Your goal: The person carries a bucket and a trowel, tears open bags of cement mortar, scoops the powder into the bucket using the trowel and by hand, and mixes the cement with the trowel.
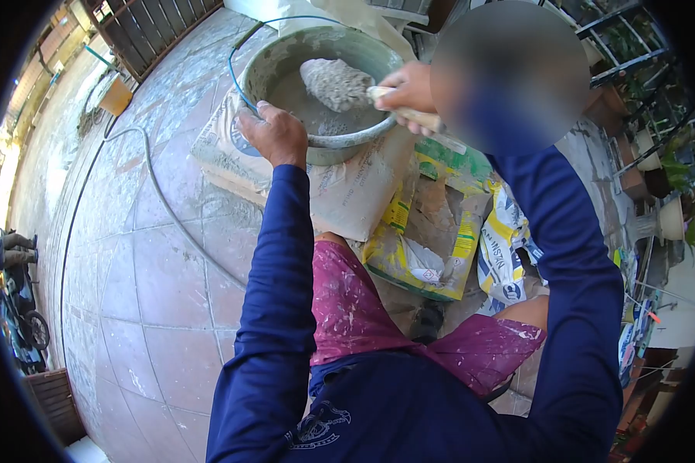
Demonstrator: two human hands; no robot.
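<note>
My left hand (276, 134) grips the near-left rim of a round grey basin (363, 137), its thumb over the edge. Wet grey mortar (295, 91) lies inside the basin. My right hand (411, 94) is closed around the pale handle of a trowel (431, 120) at the basin's right side. A heap of mortar (338, 85) covers the trowel's blade, which is over the basin. Beneath the basin is a stack of paper sacks (340, 197). A thin blue band (234, 68) arcs along the basin's left and far side.
An opened yellow-green sack (425, 231) and a white-yellow sack (506, 247) lie before my knees. A grey hose (166, 202) crosses the tiled floor at left. A yellow bucket (116, 96) stands farther off. Plant pots (670, 220) line the right side. A blurred patch hides the upper right.
</note>
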